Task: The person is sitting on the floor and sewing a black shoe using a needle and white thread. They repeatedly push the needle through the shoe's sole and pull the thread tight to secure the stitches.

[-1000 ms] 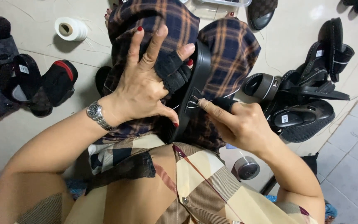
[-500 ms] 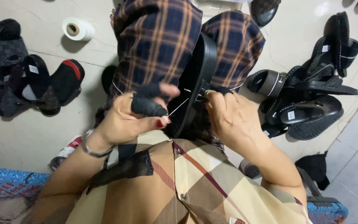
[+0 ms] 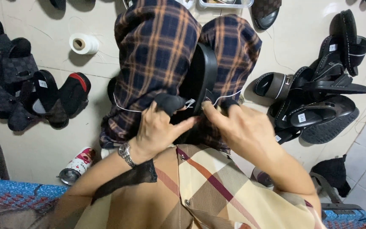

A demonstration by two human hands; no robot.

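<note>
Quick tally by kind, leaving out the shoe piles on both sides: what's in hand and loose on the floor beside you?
black sandal, clamped between the knees, left hand gripping its strap: 1
white thread roll: 1
tipped can: 1
wristwatch: 1
Total: 4

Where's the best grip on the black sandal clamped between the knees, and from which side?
Probably the upper rim of the black sandal, pinched across the sole from above. It stands on edge between the plaid-covered knees, so only that top edge is free; the left hand and right hand crowd the near end.
</note>
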